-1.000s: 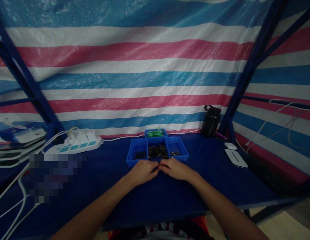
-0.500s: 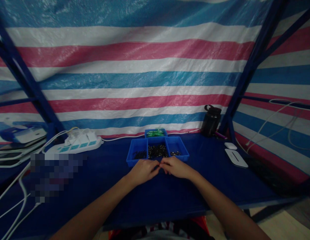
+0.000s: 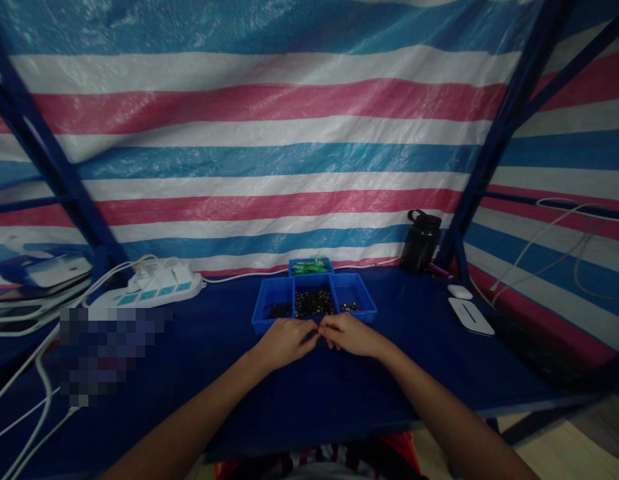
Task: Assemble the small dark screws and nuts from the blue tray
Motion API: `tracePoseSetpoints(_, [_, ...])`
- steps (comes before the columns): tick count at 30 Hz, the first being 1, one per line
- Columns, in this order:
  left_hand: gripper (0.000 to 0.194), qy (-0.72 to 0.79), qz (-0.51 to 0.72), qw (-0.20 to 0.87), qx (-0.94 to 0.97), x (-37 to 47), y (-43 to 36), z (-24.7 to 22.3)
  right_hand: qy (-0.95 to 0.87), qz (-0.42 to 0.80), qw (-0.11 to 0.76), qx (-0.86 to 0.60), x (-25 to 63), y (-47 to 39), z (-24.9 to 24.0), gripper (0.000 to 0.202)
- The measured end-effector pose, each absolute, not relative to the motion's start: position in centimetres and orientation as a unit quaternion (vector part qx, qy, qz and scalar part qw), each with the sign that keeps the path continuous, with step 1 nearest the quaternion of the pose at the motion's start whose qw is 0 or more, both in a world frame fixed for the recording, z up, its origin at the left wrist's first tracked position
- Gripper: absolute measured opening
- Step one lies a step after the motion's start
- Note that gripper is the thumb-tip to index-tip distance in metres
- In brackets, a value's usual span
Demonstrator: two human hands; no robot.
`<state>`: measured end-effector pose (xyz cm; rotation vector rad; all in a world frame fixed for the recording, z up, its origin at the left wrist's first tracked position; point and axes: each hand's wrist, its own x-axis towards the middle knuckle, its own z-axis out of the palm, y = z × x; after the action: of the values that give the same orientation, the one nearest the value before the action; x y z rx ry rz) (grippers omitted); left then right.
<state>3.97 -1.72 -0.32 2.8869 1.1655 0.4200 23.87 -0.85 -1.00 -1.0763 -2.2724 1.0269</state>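
My left hand point(image 3: 285, 341) and my right hand point(image 3: 353, 335) rest on the dark blue table point(image 3: 309, 393), fingertips pinched and meeting just in front of the blue trays. Something small and dark sits between the fingertips, too small to identify. The middle tray point(image 3: 314, 303) holds several small dark parts. The left tray point(image 3: 276, 303) and the right tray point(image 3: 356, 300) hold a few more. A further blue tray point(image 3: 310, 267) behind them holds green pieces.
A white power strip point(image 3: 149, 290) with cables lies at the left, beside stacked devices point(image 3: 34, 293). A black bottle point(image 3: 420, 241) stands at the back right. Two white devices point(image 3: 470, 313) lie at the right. Striped tarpaulin point(image 3: 269, 147) and blue frame poles point(image 3: 494, 153) enclose the table.
Both hands have crept slightly forward, closer to the trays' front edge, with fingertips still together.
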Motion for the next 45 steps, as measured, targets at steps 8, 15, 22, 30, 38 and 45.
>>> tracePoseSetpoints(8, [0.022,0.368,0.103,-0.003,0.924,4.1,-1.6,-0.5,-0.835,0.341,0.199,-0.384,23.9,-1.1,-0.9,0.016])
tracePoseSetpoints(15, [0.022,0.374,0.103,0.002,0.922,4.0,-1.6,-0.5,-0.839,0.322,0.206,-0.388,23.9,-1.2,-0.7,0.015])
tracePoseSetpoints(22, [0.025,0.397,0.076,0.003,0.915,4.0,-1.5,-1.1,-0.842,0.305,0.200,-0.398,24.0,-1.0,-1.0,0.015])
tracePoseSetpoints(30, [0.023,0.406,0.070,-0.029,0.910,4.2,-1.8,-0.8,-0.848,0.286,0.192,-0.403,24.0,-1.0,-1.0,0.016])
tracePoseSetpoints(38, [0.023,0.394,0.082,-0.037,0.915,4.3,-1.9,-0.4,-0.850,0.278,0.192,-0.404,24.0,-1.0,-1.0,0.015])
tracePoseSetpoints(45, [0.020,0.376,0.082,-0.034,0.922,4.2,-2.0,-0.2,-0.850,0.289,0.182,-0.402,24.0,-1.0,-0.9,0.014])
